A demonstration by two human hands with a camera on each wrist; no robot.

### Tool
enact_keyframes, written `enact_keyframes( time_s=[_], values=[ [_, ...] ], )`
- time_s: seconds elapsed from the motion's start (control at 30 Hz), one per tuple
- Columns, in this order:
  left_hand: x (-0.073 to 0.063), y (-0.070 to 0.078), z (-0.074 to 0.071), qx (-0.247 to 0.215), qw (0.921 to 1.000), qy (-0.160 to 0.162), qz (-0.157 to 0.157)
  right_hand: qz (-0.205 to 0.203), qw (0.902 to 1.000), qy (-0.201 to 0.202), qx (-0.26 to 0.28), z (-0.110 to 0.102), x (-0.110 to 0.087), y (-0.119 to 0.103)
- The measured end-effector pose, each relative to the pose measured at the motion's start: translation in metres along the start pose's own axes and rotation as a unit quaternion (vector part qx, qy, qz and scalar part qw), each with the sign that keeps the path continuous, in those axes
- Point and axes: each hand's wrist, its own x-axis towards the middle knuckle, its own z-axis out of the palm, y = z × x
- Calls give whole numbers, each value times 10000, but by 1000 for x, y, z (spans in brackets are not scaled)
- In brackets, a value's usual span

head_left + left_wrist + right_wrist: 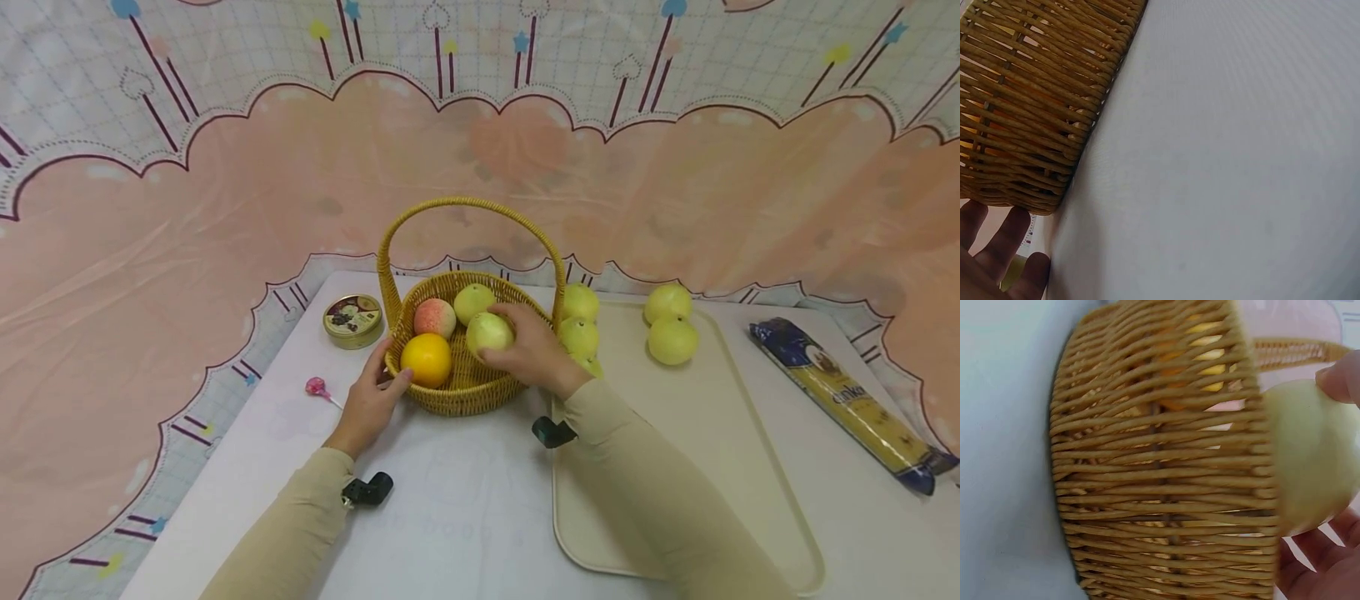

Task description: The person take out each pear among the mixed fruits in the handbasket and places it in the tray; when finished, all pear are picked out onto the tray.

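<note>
A wicker basket with a tall arched handle stands on the table. My left hand grips its left side, thumb over the rim and fingers along the outer wall. Inside lie an orange, a peach and a round pale green fruit. With my right hand I hold another pale green fruit between thumb and fingers, over the right part of the basket. The right wrist view shows this held fruit at rim height, just beyond the woven wall.
A beige tray lies at the right, with several pale green fruits at its far end and left edge. Farther right is a long blue and yellow packet. Left of the basket are a round tin and a pink lollipop.
</note>
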Motion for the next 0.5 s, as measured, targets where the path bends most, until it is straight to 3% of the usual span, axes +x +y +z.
enact_keyframes(
  time_s=[0.5],
  values=[
    [0,0,0,78,10000,-1,39,-719,9967,370,32,-35,-44,-13]
  ],
)
